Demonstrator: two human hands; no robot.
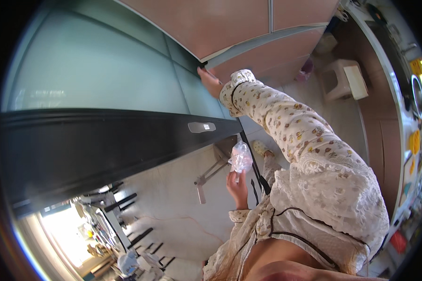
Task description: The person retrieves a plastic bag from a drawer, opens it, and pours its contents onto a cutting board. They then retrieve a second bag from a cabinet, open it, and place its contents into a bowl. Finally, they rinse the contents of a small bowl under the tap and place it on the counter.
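Note:
My left hand (237, 189) grips a clear plastic bag (241, 157) with something pinkish inside, held low in front of my body. My right arm stretches forward, and my right hand (210, 82) is at the edge between a pink glossy panelled cabinet or fridge (239, 28) and a black-framed frosted glass door (109, 73). Its fingers are near the lower corner of the upper pink panel; whether they touch or grip it is blurred. A grey recessed handle (202, 127) is set into the black door frame (91, 140), nearer to me.
At the right, a pale plastic stool (341, 79) and a purple bin (305, 69) stand by a kitchen counter (379, 56) with pans and yellow items. A light-coloured folding stand (201, 191) and a thin reddish cable (176, 217) are on the floor at the left, near a cluttered table (116, 228).

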